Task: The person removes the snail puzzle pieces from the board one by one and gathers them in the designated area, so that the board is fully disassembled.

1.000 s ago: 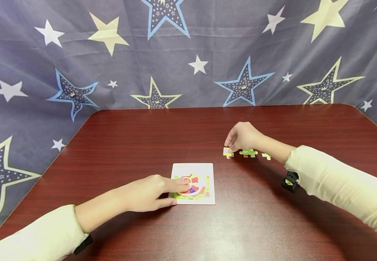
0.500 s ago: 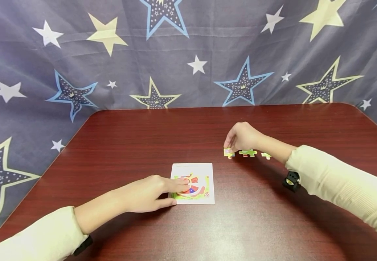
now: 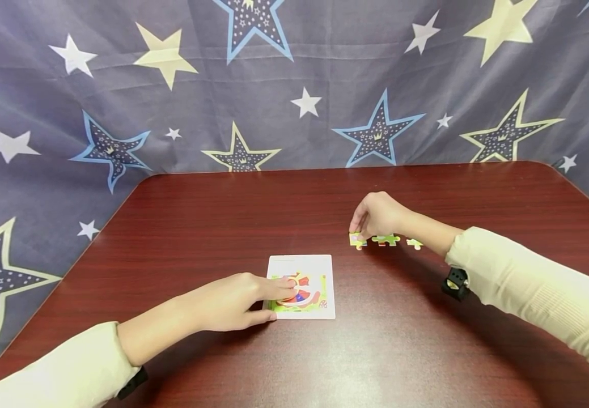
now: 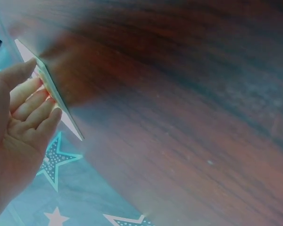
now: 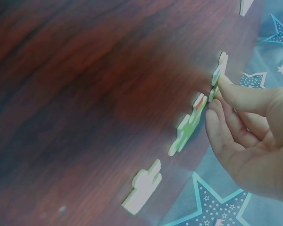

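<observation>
My left hand (image 3: 238,302) rests with extended fingers on a square white puzzle board (image 3: 301,262). Its thumb lies along the near edge, and the fingers cover part of a red, blue and green picture. Farther right, my right hand (image 3: 383,214) pinches a yellow-green jigsaw piece (image 3: 357,242) between thumb and fingers, low at the table. In the right wrist view the thumb and fingertips meet at one end of that piece (image 5: 220,70). Beside it lie a green jigsaw piece (image 3: 387,241) and, partly under the forearm, another jigsaw piece (image 3: 414,244).
A dark red wooden table (image 3: 212,215) carries everything. Behind it hangs a grey cloth (image 3: 284,73) printed with stars. Each wrist wears a small black camera, such as the one at the right sleeve (image 3: 456,283). The board lies left of and nearer than the pieces.
Both hands stay nearly where they were. The right fingertips have shifted only slightly at the jigsaw piece, and the whole head view has drifted a little.
</observation>
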